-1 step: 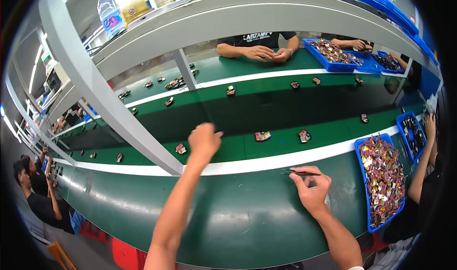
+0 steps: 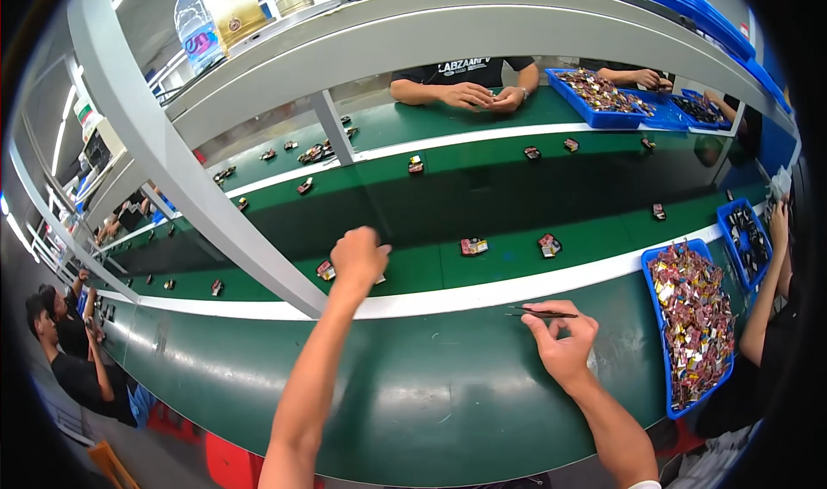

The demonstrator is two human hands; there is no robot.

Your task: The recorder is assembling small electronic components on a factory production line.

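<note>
A long green belt (image 2: 534, 200) runs past the far edge of a green desk (image 2: 413, 403), where a blue tray (image 2: 657, 317) heaped with small parts stands on the right. The person's left hand (image 2: 357, 261), fingers curled, is over the belt's near edge; whether it holds anything cannot be told. The right hand (image 2: 567, 342) pinches dark tweezers (image 2: 551, 314) near the desk's far edge, tips pointing left, while a small component (image 2: 326, 270) lies on the belt just beside the left hand.

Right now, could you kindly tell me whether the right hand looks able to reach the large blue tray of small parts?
Probably yes: nothing seems to stand between the right hand and the large blue tray, though the hand holds dark tweezers.
</note>
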